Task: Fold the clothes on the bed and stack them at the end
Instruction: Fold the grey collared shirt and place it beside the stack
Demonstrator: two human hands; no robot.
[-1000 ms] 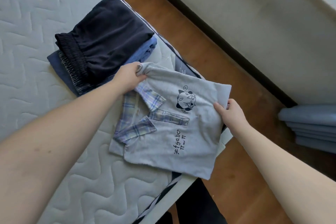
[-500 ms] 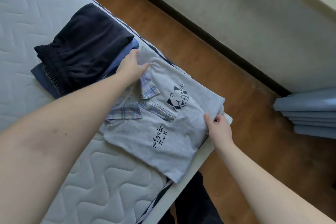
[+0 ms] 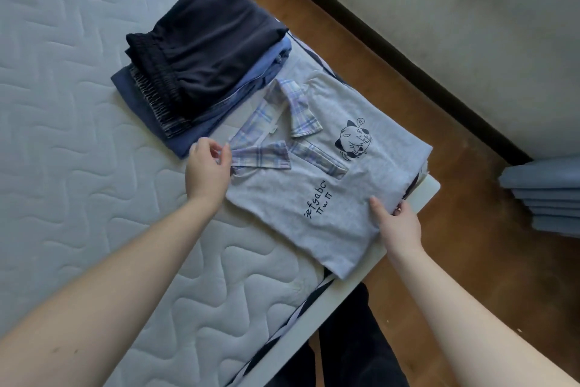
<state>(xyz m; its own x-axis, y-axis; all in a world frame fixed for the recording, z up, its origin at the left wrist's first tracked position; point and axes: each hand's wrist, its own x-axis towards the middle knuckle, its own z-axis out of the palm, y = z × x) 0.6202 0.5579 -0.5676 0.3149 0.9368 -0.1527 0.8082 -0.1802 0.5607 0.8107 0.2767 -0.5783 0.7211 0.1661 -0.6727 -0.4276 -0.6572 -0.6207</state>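
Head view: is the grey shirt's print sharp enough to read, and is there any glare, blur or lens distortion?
Head view: the grey shirt is sharp and its print legible; soft, even daylight, no glare; wide-angle bowing curves the mattress edge and stretches the forearms; both hands, left hand and right hand, show little motion blur.

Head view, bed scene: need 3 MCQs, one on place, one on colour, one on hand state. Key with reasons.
1. Where does the grey shirt lie?
A. beside the folded stack
B. on top of the stack
C. on the floor

2. What colour is the stack's top garment?
A. white
B. red
C. black

3. What is the right hand doing?
A. hanging free
B. gripping the shirt's edge
C. resting on the stack

Key:
1 A: it lies on the mattress next to the stack.
2 C: the top fabric is black.
3 B: its thumb lies on top, fingers tucked beneath.
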